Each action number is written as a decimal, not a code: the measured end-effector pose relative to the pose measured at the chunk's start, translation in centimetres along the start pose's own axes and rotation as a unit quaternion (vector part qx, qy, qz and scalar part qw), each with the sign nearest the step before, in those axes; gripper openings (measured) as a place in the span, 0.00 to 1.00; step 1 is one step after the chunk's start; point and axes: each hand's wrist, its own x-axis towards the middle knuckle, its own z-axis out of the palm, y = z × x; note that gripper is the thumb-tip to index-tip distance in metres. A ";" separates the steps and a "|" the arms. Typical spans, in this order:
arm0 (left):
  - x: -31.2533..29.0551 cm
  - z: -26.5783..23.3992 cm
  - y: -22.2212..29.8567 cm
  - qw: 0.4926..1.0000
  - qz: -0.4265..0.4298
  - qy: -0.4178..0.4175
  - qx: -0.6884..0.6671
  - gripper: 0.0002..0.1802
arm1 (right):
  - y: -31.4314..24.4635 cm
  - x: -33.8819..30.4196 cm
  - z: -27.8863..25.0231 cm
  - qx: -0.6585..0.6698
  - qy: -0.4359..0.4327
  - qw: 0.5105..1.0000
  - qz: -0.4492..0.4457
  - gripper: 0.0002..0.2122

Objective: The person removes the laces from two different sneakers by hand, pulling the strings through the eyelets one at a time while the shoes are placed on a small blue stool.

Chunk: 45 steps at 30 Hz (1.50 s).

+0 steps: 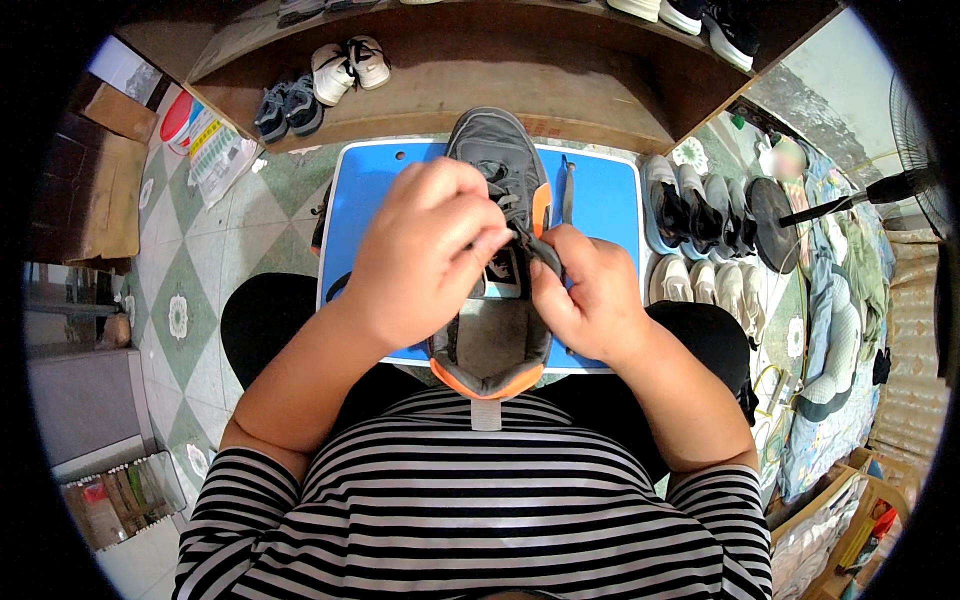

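Note:
A dark grey sneaker (pixel 490 130) with orange side and heel panels lies on a blue board (pixel 370 185), its toe pointing away from me. My left hand (pixel 430 240) is over the lacing, thumb and fingers pinched at the dark shoelace (pixel 512 205) by the upper eyelets. What exactly sits between the fingertips is partly hidden. My right hand (pixel 590 290) grips the sneaker's right eyelet edge and collar, thumb toward the opening. A loose lace end (pixel 569 190) rests on the board to the right of the shoe. The grey insole (pixel 495 335) shows inside.
Beyond the board stands a wooden shelf (pixel 500 75) with several shoes, including a white pair (pixel 348 70). More shoes (pixel 700 205) line the floor at the right, near a black fan (pixel 840 200). A bucket (pixel 178 120) and plastic bag (pixel 220 160) stand at the far left.

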 end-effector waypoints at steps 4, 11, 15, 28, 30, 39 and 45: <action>-0.9 0.0 -0.5 0.938 -0.107 0.064 -0.323 0.05 | 0.0 0.0 0.0 0.005 -0.001 1.000 -0.006 0.08; -0.5 0.0 -0.1 0.998 -0.042 -0.034 0.019 0.11 | 0.2 0.0 0.2 0.004 0.008 1.000 -0.006 0.08; -0.3 -0.1 0.0 0.997 -0.033 -0.062 0.025 0.07 | 0.1 0.0 0.1 0.005 0.005 1.000 -0.004 0.08; -0.4 -0.9 0.0 0.987 -0.129 0.000 -0.100 0.09 | 0.2 0.1 0.2 0.004 0.007 1.000 -0.013 0.08; -0.3 -0.8 -0.1 0.991 -0.103 -0.079 -0.025 0.11 | 0.2 0.1 0.2 0.011 0.008 1.000 -0.008 0.07; -0.8 -0.8 -0.7 0.981 -0.112 0.086 -0.135 0.04 | 0.0 0.1 -0.2 0.006 -0.008 1.000 0.004 0.07; -0.5 -3.6 -3.0 0.930 -0.243 0.230 -0.151 0.04 | -0.1 0.2 -0.6 -0.002 -0.003 1.000 -0.008 0.07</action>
